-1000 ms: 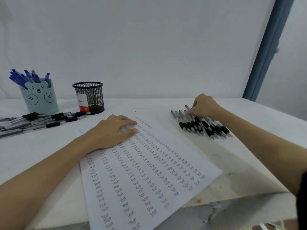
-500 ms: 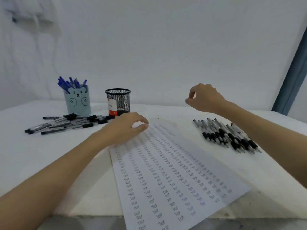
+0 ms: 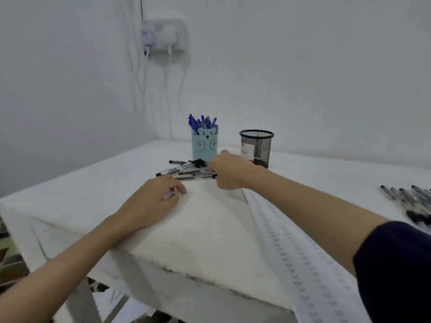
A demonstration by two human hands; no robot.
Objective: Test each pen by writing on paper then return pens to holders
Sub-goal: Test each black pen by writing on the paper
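My right hand (image 3: 229,170) reaches across to a loose pile of black-capped pens (image 3: 182,170) lying in front of the holders. Its fingers are pinched at the end of one black pen (image 3: 202,175) at the pile's near edge. My left hand (image 3: 152,200) rests on the white table (image 3: 205,229) just in front of the pile, fingers loosely curled, holding nothing. A light blue bear holder (image 3: 205,145) full of blue pens stands behind the pile. Beside it is a black mesh holder (image 3: 256,148). The written-on paper (image 3: 293,243) lies to the right, under my right forearm.
A row of black pens (image 3: 412,201) lies at the far right of the table. The table's near corner and worn edge (image 3: 186,273) are close below my left arm. A wall socket (image 3: 164,36) with hanging cables sits above the back corner.
My right hand has left the row of pens on the right and swung left to the pile by the bear holder. My left hand has slid off the paper. The view has turned left.
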